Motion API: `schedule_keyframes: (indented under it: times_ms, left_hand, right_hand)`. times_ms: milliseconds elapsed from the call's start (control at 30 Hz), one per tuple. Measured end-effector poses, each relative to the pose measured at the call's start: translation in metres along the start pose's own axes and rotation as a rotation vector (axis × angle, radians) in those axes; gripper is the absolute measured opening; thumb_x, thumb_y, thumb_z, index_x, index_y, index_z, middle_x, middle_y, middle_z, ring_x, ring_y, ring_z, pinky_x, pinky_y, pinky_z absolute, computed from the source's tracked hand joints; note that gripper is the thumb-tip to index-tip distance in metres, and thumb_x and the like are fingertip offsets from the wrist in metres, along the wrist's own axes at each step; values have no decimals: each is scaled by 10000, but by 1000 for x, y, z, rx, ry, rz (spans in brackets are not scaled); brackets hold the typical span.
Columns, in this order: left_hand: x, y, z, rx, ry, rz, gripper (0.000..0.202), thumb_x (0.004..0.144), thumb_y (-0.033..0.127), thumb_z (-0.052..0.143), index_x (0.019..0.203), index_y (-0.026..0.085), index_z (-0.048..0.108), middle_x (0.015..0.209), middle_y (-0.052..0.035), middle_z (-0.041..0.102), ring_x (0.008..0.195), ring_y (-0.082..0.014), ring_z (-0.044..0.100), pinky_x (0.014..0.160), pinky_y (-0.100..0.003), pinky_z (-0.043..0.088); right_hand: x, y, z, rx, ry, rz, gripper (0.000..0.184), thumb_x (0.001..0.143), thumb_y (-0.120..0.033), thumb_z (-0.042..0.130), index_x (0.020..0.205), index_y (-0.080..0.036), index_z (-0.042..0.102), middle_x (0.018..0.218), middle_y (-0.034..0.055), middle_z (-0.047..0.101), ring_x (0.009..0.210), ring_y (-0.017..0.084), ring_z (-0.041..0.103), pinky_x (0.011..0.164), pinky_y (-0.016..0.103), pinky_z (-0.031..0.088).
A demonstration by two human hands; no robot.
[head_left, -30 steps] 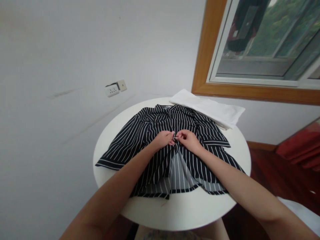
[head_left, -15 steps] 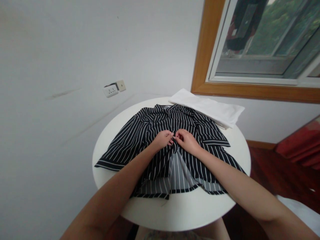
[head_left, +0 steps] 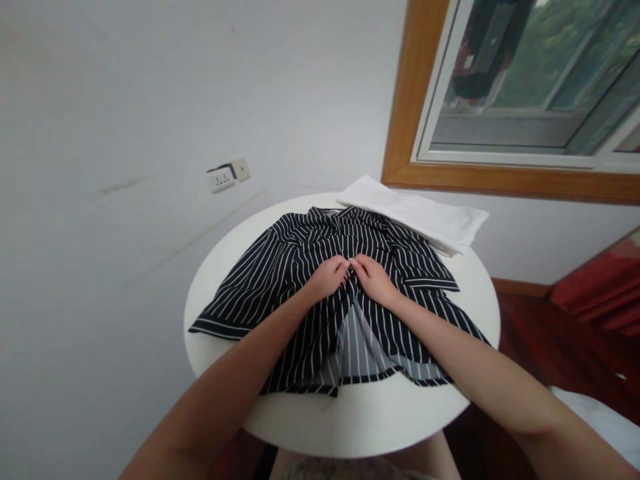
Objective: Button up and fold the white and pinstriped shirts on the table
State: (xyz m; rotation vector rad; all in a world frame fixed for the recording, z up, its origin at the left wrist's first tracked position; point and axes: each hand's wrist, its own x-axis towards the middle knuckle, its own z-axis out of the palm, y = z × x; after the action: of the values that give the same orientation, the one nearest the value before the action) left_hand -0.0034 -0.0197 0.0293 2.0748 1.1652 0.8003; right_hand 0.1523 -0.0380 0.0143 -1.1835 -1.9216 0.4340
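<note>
A black shirt with white stripes (head_left: pixel 260 280) lies spread on a round white table (head_left: pixel 370 427), its collar toward the wall and its hem toward me. Below my hands the front edges part, and the greyish inner side of the cloth shows. My left hand (head_left: pixel 329 277) pinches the front edge at the middle of the shirt. Close against it, my right hand (head_left: pixel 371 277) pinches the same spot, fingertips nearly touching the left ones. Whatever small part lies between the fingertips, perhaps a button, is too small to make out.
A folded white cloth (head_left: pixel 415 210) lies at the table's back right, beside the shirt's shoulder and sleeve. Behind the table is a white wall with a socket (head_left: pixel 220 179). A wood-framed window (head_left: pixel 500 173) is at the right. Something white (head_left: pixel 595 420) sits low at the right.
Both hands have shifted very slightly upward and closer together, with the fingertips now almost meeting. The shirt's lower left front has moved a little; the rest lies as before.
</note>
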Motion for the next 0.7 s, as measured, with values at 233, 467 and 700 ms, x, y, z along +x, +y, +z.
schedule_keyframes:
  times_ms: [233, 467, 700]
  left_hand:
    - [-1, 1, -7, 271, 196, 105, 262, 930, 292, 387, 757, 180, 548, 714, -15, 599, 703, -154, 560, 726, -283, 432]
    - [14, -22, -19, 188, 365, -60, 337, 919, 349, 430, 672, 176, 579, 652, -3, 612, 651, -140, 563, 678, -250, 419]
    - [18, -30, -20, 327, 328, -95, 323, 912, 389, 454, 743, 185, 637, 710, -17, 645, 691, -157, 581, 705, -265, 416]
  right_hand:
    - [8, 1, -13, 331, -90, 231, 299, 927, -420, 439, 802, -194, 589, 753, 11, 610, 685, 142, 588, 597, 246, 457]
    - [-12, -38, -56, -4, -373, 43, 227, 889, -393, 560, 793, -198, 626, 671, 0, 621, 573, 124, 560, 581, 247, 407]
    - [-21, -39, -35, -405, -335, -3, 255, 804, -354, 690, 1007, -208, 640, 906, 52, 621, 810, 186, 585, 688, 274, 396]
